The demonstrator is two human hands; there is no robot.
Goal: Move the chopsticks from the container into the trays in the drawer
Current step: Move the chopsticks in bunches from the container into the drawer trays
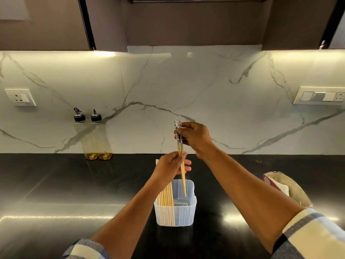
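At centre frame, you hold a pair of chopsticks nearly upright over the translucent plastic container, their pale tips dipping just inside its open top while the patterned upper ends rise toward the backsplash. Your right hand pinches those decorated ends, fingers curled round them; your left hand, lower down, has its grip closed round the wooden shafts, thumb and fingers wrapped about the pair. Below your left hand, a bundle of plain chopsticks stands in the left side of the container, leaning against its wall. The container rests on the glossy black bench, just below the middle of the frame. At left of centre, two tall clear oil bottles with dark pourer caps stand side by side against the white marble backsplash. A socket plate sits at far left on that wall, a switch panel at far right. At lower right, a metal dish holds something white and red, its contents unclear. Checked sleeves frame both lower corners.
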